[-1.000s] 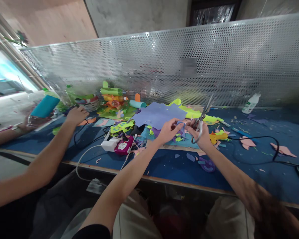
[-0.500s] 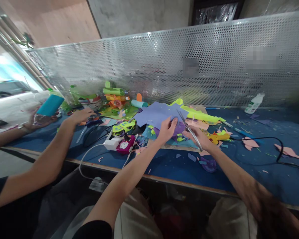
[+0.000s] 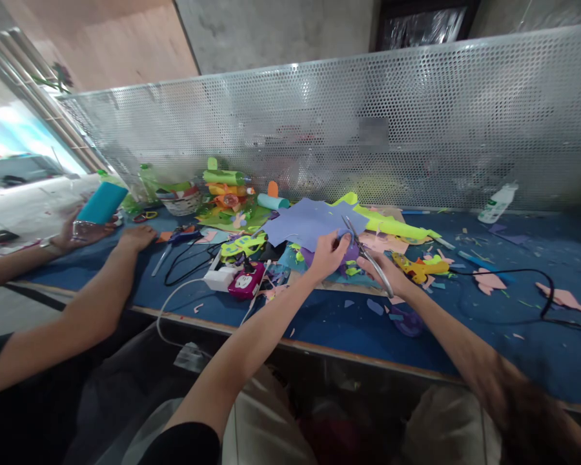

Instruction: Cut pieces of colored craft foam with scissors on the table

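Observation:
My left hand (image 3: 330, 254) pinches a small piece of purple foam or paper (image 3: 343, 236) between thumb and fingers. Wrapped round the handles of metal scissors (image 3: 378, 274), my right hand (image 3: 385, 270) is just to the right of it. The scissor blades (image 3: 349, 227) point up and away, close beside the purple piece; whether they touch it I cannot tell. Behind both hands lies a large lavender sheet (image 3: 303, 219) with a jagged edge. A yellow-orange cutout (image 3: 419, 266) rests right of my right hand.
A co-worker's hand (image 3: 138, 237) lies on the blue table (image 3: 319, 329) at left; their other holds a teal-wrapped bottle (image 3: 101, 203). A pink power adapter (image 3: 246, 281), glue gun (image 3: 174, 237), basket (image 3: 180, 201) and white bottle (image 3: 498, 203) stand about. A perforated metal screen (image 3: 319, 129) backs the table.
My left hand and the purple piece have come nearer the scissor blades. The co-worker's near hand has drawn back from the glue gun to the bare tabletop.

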`<state>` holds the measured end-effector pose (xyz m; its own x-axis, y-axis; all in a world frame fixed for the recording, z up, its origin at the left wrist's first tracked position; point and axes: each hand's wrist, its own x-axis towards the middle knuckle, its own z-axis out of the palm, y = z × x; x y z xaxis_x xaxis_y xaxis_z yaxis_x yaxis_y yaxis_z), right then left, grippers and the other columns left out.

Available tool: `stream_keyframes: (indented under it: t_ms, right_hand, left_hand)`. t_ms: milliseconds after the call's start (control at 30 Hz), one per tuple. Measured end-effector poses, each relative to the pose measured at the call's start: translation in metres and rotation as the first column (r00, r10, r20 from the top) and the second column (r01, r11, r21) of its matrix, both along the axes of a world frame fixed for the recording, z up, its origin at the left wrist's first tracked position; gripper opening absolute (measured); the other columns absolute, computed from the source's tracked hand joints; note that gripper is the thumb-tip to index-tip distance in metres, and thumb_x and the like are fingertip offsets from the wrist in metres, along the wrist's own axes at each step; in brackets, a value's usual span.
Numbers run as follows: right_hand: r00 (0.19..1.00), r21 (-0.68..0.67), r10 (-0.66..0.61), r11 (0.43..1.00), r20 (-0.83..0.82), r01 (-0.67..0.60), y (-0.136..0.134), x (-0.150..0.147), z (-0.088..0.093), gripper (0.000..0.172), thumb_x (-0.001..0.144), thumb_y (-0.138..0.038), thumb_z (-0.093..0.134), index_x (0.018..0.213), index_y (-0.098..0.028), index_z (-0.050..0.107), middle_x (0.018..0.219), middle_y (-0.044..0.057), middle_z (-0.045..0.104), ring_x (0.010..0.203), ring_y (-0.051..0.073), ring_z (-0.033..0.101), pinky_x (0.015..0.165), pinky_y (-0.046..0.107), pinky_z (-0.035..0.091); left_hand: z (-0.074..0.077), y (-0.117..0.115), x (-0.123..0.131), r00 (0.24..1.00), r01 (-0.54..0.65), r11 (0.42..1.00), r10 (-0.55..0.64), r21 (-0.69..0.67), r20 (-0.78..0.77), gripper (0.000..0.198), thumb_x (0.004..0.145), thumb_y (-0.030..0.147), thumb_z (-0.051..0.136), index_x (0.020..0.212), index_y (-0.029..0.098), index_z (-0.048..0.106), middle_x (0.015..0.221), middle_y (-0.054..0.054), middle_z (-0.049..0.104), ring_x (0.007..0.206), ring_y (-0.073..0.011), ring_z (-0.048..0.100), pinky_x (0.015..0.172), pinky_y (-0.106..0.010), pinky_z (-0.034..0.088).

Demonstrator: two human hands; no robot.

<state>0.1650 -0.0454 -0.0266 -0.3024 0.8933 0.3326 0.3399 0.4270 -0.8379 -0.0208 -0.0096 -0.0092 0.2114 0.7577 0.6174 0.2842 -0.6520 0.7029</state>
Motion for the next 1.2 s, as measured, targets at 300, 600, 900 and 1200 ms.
stream_keyframes:
  t_ms: [300, 600, 900, 1200]
  right_hand:
    - [1.0, -0.023, -0.006, 1.0, 0.011, 0.006, 0.001, 0.001, -0.001, 0.049, 0.083, -0.069, 0.056, 0.067, -0.025, 0.044, 0.056, -0.006, 0.041, 0.052, 0.013, 0.04, 0.049, 0.028, 0.033]
    - [0.999, 0.041, -0.029, 0.999, 0.033, 0.028, -0.003, 0.002, 0.001, 0.047, 0.087, -0.061, 0.058, 0.063, -0.025, 0.04, 0.05, -0.006, 0.036, 0.048, 0.012, 0.036, 0.046, 0.027, 0.027]
    - [0.999, -0.033, -0.047, 0.998, 0.015, 0.047, 0.003, 0.012, 0.007, 0.048, 0.081, -0.064, 0.063, 0.06, -0.024, 0.046, 0.05, -0.006, 0.041, 0.046, 0.011, 0.039, 0.046, 0.027, 0.031]
    - [0.961, -0.085, 0.255, 0.965, 0.104, -0.247, -0.007, 0.027, 0.014, 0.042, 0.092, -0.061, 0.05, 0.07, -0.026, 0.049, 0.061, -0.002, 0.052, 0.055, 0.015, 0.051, 0.057, 0.03, 0.044]
  left_hand:
    - [0.001, -0.002, 0.0, 0.999, 0.011, 1.0, -0.01, 0.013, -0.03, 0.049, 0.101, 0.058, 0.045, 0.07, 0.02, 0.047, 0.059, 0.002, 0.046, 0.058, -0.013, 0.042, 0.057, -0.03, 0.031]
    - [0.002, -0.002, -0.001, 0.999, 0.034, 0.999, -0.034, -0.012, 0.001, 0.046, 0.101, 0.052, 0.048, 0.068, 0.02, 0.046, 0.058, 0.003, 0.045, 0.057, -0.0113, 0.04, 0.058, -0.03, 0.03]
    - [0.003, -0.001, -0.005, 0.996, 0.081, 0.995, -0.079, -0.059, 0.046, 0.048, 0.099, 0.053, 0.05, 0.065, 0.019, 0.046, 0.056, 0.003, 0.045, 0.056, -0.0103, 0.041, 0.057, -0.028, 0.032]
    - [0.004, 0.002, -0.008, 0.986, 0.168, 0.977, -0.168, -0.129, 0.006, 0.051, 0.095, 0.058, 0.053, 0.063, 0.019, 0.041, 0.057, 0.002, 0.035, 0.055, -0.0093, 0.031, 0.051, -0.027, 0.025]
